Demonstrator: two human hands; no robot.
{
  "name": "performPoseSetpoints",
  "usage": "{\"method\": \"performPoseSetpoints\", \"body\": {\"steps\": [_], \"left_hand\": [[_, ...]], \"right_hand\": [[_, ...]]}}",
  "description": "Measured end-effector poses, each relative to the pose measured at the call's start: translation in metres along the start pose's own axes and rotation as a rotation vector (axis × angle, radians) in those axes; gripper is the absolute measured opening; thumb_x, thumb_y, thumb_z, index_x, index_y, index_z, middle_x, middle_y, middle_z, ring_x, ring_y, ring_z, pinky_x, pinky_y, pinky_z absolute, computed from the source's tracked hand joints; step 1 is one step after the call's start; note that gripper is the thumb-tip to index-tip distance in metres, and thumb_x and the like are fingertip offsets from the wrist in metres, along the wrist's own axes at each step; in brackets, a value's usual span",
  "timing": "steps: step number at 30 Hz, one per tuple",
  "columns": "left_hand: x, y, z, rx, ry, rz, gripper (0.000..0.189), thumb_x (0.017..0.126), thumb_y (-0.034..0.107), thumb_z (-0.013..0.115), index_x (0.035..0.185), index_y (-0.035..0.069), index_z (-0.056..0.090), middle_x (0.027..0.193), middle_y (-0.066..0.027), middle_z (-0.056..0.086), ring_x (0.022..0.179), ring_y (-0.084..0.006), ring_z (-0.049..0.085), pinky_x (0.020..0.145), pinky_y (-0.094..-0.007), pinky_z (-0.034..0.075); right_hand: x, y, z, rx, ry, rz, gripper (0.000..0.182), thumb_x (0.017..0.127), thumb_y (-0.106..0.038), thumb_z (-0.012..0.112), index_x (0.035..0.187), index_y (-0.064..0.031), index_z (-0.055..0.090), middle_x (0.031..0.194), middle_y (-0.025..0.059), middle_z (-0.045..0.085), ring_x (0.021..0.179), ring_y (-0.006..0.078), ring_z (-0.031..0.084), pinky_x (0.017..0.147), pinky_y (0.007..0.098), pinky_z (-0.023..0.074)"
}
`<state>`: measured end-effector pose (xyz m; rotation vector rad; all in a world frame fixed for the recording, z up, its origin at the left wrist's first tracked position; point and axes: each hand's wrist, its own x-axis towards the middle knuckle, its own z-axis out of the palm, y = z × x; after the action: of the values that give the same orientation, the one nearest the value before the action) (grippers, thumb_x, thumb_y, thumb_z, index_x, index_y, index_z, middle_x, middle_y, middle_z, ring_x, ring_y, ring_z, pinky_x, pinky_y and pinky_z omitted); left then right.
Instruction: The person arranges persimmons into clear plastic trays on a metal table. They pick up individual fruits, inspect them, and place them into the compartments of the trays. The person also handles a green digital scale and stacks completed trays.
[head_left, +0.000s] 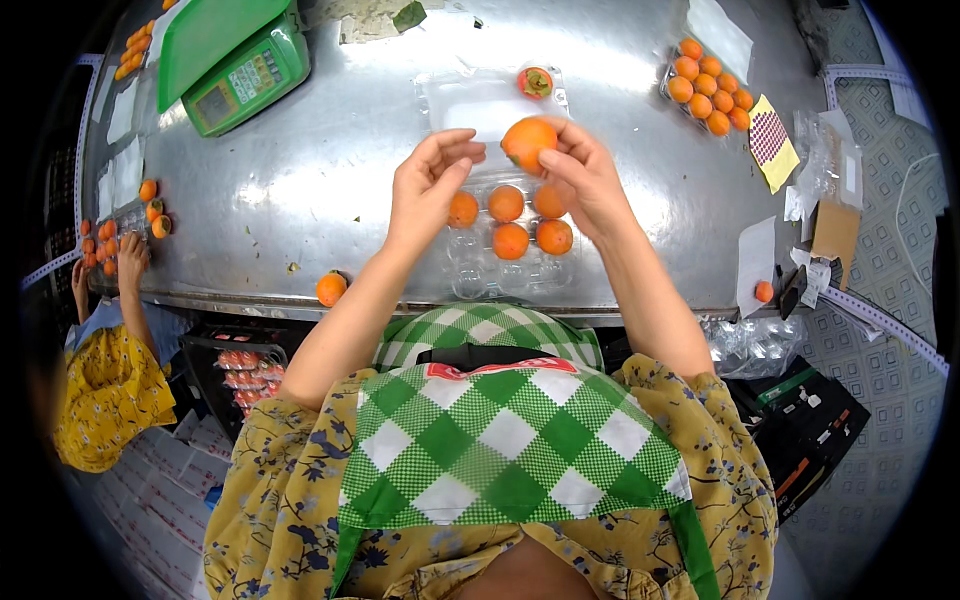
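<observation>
My right hand (589, 176) grips an orange persimmon (528, 144) between thumb and fingers, above a clear plastic clamshell tray (470, 277). Several persimmons (511, 241) sit in the tray's upper cups; the cups nearest me hold none. To the left of the held fruit, my left hand (431, 184) has its fingers curled and parted, with nothing in them. On the tray's raised clear lid (465, 101), at the far right corner, rests a persimmon with its leafy calyx up (535, 82). Another persimmon (331, 289) lies at the table's near edge, left of the tray.
A green digital scale (251, 82) stands back left on the metal table (345, 150). A full tray of persimmons (705, 94) and a yellow sticker sheet (772, 146) lie at right. At far left, a co-worker's hands (132, 259) touch another tray near loose persimmons (154, 209).
</observation>
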<state>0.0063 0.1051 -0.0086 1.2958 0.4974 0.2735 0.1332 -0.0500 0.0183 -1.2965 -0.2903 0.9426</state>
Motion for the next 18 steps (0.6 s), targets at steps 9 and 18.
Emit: {"method": "performPoseSetpoints", "body": {"steps": [9,18], "left_hand": [[-0.041,0.029,0.004,-0.628,-0.352,-0.624,0.051,0.102,0.043,0.032,0.116,0.001,0.056,0.096,-0.0196,0.068,0.091,-0.0280,0.069,0.072,-0.0374,0.059],[-0.056,0.054,0.020,-0.814,-0.281,-0.615,0.048,0.101,0.041,0.036,0.130,0.003,0.043,0.117,-0.0196,0.060,0.102,-0.0293,0.065,0.080,-0.0381,0.058]], "right_hand": [[-0.040,-0.003,0.024,0.290,-0.150,-0.052,0.054,0.080,-0.019,0.071,0.126,-0.0011,0.049,0.117,0.0107,0.060,0.107,0.0188,0.059,0.093,0.0333,0.0475],[-0.050,-0.003,0.033,0.172,-0.222,-0.092,0.057,0.079,-0.021,0.065,0.130,-0.0020,0.047,0.121,0.0123,0.058,0.109,0.0204,0.058,0.095,0.0343,0.0474]]}}
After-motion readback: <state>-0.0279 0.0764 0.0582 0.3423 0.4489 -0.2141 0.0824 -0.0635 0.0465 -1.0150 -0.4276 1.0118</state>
